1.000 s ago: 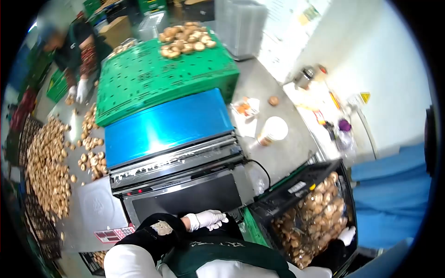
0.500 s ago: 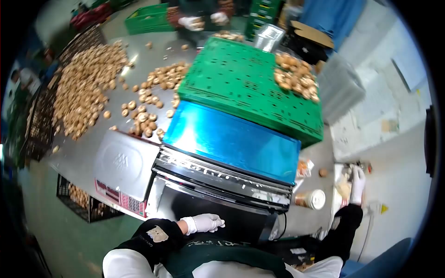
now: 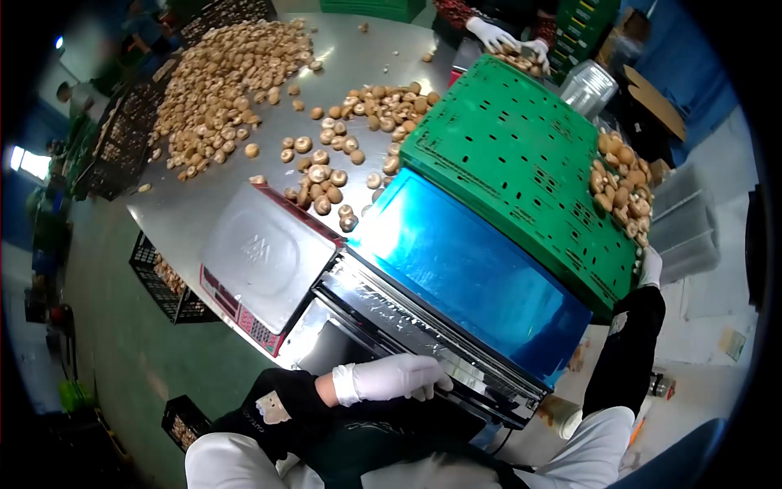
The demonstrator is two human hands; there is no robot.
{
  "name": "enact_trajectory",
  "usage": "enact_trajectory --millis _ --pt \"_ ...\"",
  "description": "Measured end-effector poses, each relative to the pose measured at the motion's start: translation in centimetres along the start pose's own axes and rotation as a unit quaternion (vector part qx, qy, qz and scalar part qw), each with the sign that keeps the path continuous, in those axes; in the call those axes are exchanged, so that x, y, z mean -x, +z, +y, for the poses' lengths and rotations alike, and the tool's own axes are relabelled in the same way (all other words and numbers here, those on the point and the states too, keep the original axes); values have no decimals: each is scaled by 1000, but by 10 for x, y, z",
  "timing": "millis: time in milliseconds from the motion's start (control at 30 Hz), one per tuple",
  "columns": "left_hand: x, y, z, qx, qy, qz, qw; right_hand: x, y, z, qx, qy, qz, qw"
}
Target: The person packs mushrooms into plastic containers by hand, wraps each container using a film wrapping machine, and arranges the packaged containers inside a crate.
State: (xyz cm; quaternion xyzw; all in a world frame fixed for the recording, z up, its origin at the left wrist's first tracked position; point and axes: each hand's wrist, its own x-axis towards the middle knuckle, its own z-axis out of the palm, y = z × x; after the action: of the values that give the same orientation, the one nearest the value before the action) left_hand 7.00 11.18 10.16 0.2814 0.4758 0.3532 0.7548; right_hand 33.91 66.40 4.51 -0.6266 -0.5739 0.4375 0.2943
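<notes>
The right hand (image 3: 651,266) is beside the mushrooms (image 3: 623,181) atop the green crate (image 3: 505,147), the left hand (image 3: 395,378) is over the machine (image 3: 407,318), and I cannot tell whether either grip is closed.

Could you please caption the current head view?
Right hand near mushrooms on green crate; left hand by blue-topped machine.
</notes>
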Motion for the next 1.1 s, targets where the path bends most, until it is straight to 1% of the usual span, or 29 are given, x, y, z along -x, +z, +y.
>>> enact_trajectory --millis 33,67,133,167,200,267,333,400,467,533,600,633,667,733,800,867,933,967,1000,1033,1067,1100 --pt "-4 -4 6 -16 39 -7 999 13 0 -5 -11 -11 -16 1000" --pt "-8 -3 19 5 64 2 998 38 4 -21 -75 19 -38 996" --pt "-20 -7 30 50 94 15 994 38 -3 -11 -197 49 -97 974" --pt "-24 -8 41 48 100 20 994 44 -3 -9 -248 76 -111 959" --pt "-29 -10 52 45 108 25 993 53 0 -11 -280 117 -95 948" --pt "-45 -15 62 61 144 42 987 78 4 -10 -277 109 -115 948" --pt "-65 -23 71 58 162 75 982 93 -2 2 -279 146 -157 936" --pt "-88 -31 84 111 166 110 974 133 -6 -10 -264 148 -163 939" --pt "-115 -39 94 112 164 159 967 166 -7 -13 -252 151 -186 937" --pt "-139 -44 102 117 141 175 967 198 -3 -16 -250 152 -203 934" --pt "-158 -52 104 121 132 170 969 223 3 -15 -240 161 -201 936" --pt "-163 -52 104 114 102 183 971 235 7 -13 -235 147 -215 936" --pt "-165 -50 103 123 100 182 971 246 11 -10 -230 134 -231 936" --pt "-159 -47 99 117 129 199 964 266 21 -8 -204 122 -223 946" --pt "-142 -55 91 125 150 184 963 288 30 -5 -200 121 -205 951" --pt "-124 -65 77 96 169 182 964 309 40 -2 -166 108 -221 955" --pt "-110 -79 59 69 191 199 959 327 51 5 -130 100 -243 956" --pt "-102 -91 50 -31 175 221 959 333 55 9 -122 94 -267 951" --pt "-86 -91 53 -70 158 234 957 342 60 7 -100 93 -274 952" --pt "-83 -100 43 -126 166 250 946 344 65 16 -83 64 -267 958" --pt "-83 -109 31 -182 172 266 931 346 72 23 -67 36 -261 962" --pt "-79 -110 24 -270 184 299 897 350 75 19 -14 24 -261 965"
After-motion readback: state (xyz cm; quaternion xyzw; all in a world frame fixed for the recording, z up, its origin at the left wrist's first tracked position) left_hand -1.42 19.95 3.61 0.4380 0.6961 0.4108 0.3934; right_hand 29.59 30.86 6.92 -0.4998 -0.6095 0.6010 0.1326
